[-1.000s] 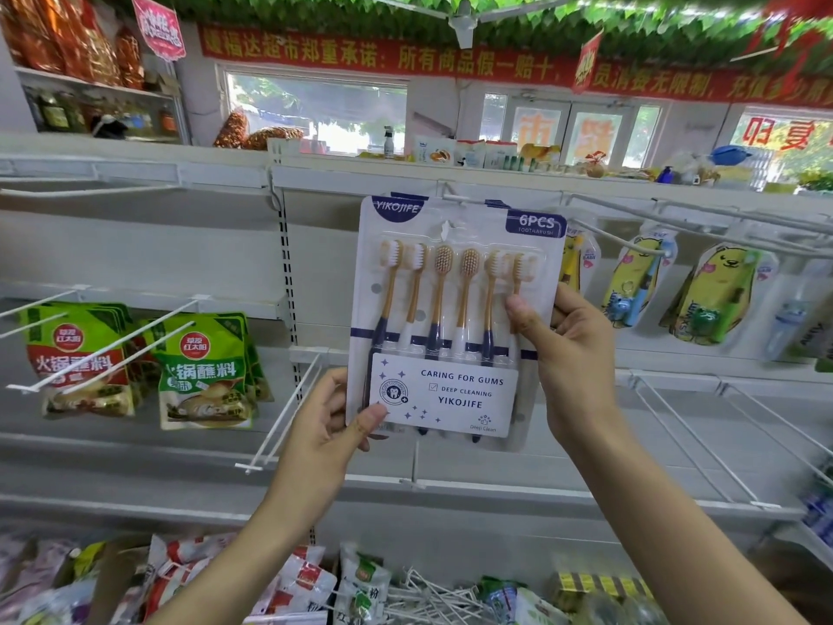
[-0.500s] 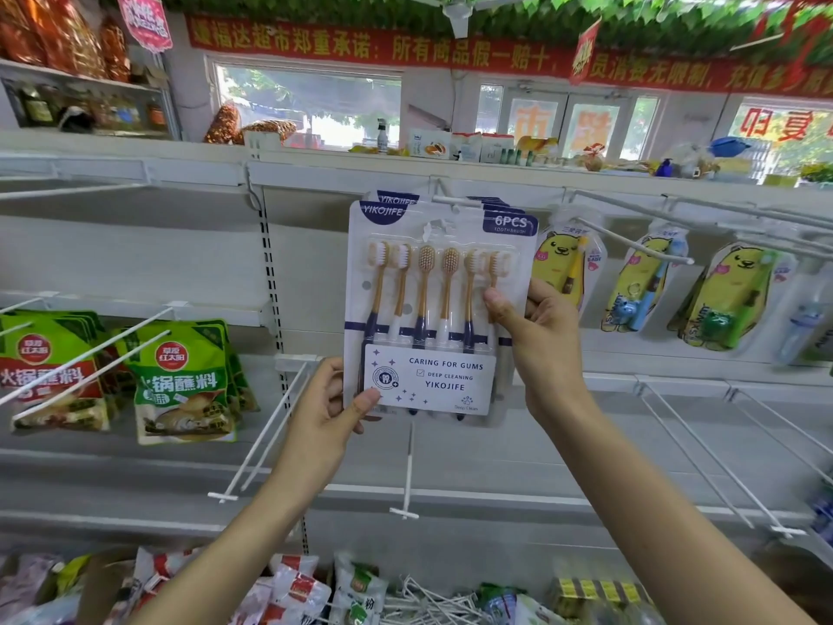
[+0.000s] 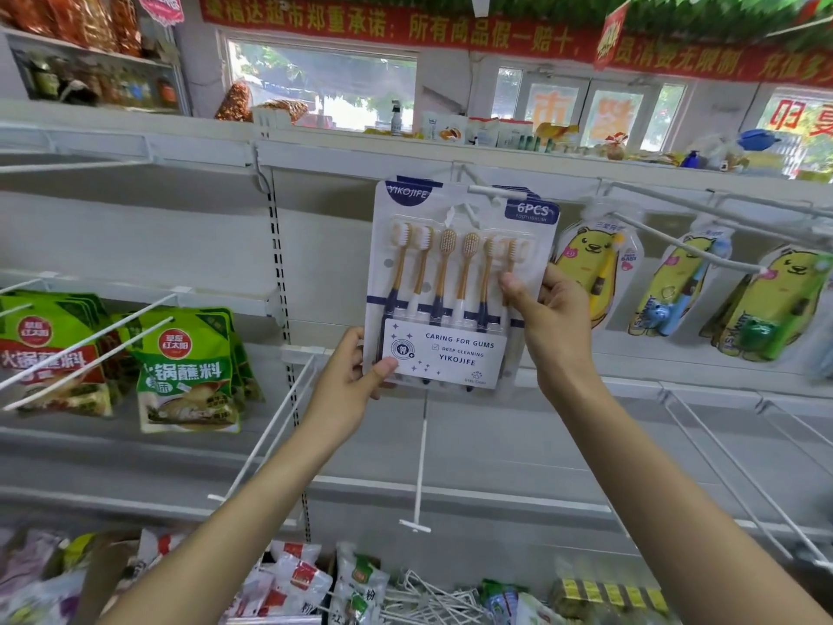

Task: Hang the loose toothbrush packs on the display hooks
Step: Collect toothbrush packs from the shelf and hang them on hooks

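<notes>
- The step in hand is the hanging itself: a white-and-navy blister pack of six toothbrushes with tan handles (image 3: 455, 286) is held up flat against the upper row of the grey shelving, its punched hang hole right at the tip of a white wire display hook (image 3: 484, 191).
- The left hand (image 3: 347, 381) pinches the pack's lower left corner, thumb on the front label and the other fingers curled behind it.
- The right hand (image 3: 552, 322) grips the right edge about midway up, thumb pressed on the clear blister, fingers wrapped round the back.
- More navy-topped card shows just behind the top edge (probably same-brand packs already on that hook, though I cannot tell how many).
- Whether the hook tip has passed through the hole is unclear; the hole sits just below and left of the hook end.
- The next move, as I judge it, calls for a small lift and a shift right to line the hole with the tip, then a push back along the wire before both hands let go.
- Yellow bear-shaped children's toothbrush packs (image 3: 590, 268) hang on neighbouring hooks to the right, near enough for the right hand to nudge them.
</notes>
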